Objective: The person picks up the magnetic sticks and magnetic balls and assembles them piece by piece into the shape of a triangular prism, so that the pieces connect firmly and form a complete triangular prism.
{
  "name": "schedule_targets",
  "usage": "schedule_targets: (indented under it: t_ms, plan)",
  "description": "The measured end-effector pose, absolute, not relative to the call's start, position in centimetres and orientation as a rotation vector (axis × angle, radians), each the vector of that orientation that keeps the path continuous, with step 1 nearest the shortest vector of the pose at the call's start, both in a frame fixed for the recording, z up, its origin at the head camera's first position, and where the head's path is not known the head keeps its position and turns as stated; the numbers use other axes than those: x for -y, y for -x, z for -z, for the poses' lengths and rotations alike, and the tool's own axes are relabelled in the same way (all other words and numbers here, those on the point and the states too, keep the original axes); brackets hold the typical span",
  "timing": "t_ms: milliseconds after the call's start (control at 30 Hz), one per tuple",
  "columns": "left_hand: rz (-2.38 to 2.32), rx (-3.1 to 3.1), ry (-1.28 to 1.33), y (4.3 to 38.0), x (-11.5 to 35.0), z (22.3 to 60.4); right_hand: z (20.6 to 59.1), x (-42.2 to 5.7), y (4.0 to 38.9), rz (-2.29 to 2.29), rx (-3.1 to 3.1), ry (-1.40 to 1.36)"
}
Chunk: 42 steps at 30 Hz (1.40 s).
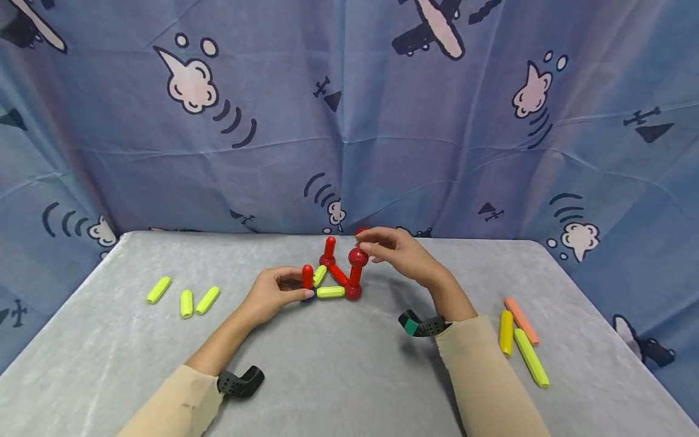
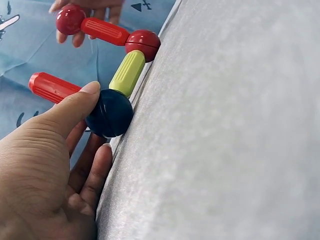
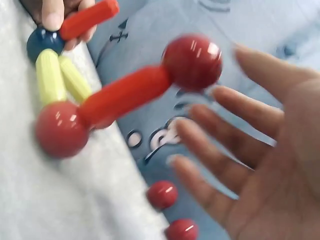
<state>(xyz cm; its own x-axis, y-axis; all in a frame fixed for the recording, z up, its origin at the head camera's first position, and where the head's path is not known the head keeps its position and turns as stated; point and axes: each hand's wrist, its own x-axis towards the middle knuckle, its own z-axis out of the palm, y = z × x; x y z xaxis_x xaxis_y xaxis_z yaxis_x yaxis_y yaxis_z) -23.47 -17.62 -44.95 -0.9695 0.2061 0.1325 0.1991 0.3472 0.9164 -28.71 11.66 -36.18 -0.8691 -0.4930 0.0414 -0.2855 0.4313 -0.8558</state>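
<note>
My left hand [image 1: 275,295] pinches a dark blue ball [image 2: 110,114] at the front left corner of a small rod-and-ball frame, thumb on the ball. A red rod [image 1: 308,277] stands up from that ball. Yellow-green rods [image 1: 330,292] and a slanted red rod [image 1: 339,275] join it to two red balls [image 1: 353,291] in a triangle. Another upright red rod [image 1: 330,247] rises at the back corner. The front right upright carries a red ball [image 3: 192,62] on top. Beside that top ball, my right hand [image 1: 401,252] has its fingers spread, holding nothing.
Two loose red balls [image 3: 162,194] lie near the table's far edge, mostly behind the right hand in the head view. Short yellow-green rods [image 1: 187,303] lie at left. At right are an orange rod [image 1: 522,320], a yellow rod [image 1: 506,333] and a long yellow-green rod [image 1: 531,358].
</note>
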Motion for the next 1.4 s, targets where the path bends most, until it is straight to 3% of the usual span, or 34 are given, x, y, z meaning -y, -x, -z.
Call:
schedule_targets:
  t_ms: [267, 667, 867, 1100, 1400]
  plan:
    - [-1.763, -2.549, -0.384, 23.5, 17.9, 45.3, 41.0, -13.0, 32.0, 1.630, -2.638, 0.322]
    - [-1.767, -2.537, -0.374, 23.7, 17.5, 45.4, 44.2, -13.6, 33.3, 1.071, -2.993, 0.589]
    - [-1.775, -2.541, -0.387, 23.7, 17.5, 45.2, 44.2, -13.3, 33.1, 1.115, -3.083, 0.516]
    - [-1.771, -2.545, -0.396, 23.7, 17.7, 45.3, 41.5, -11.8, 32.1, 1.469, -2.998, 0.446]
    - [-1.775, -2.535, -0.402, 23.7, 17.6, 45.3, 36.4, -7.6, 28.6, 1.723, -2.789, 0.579]
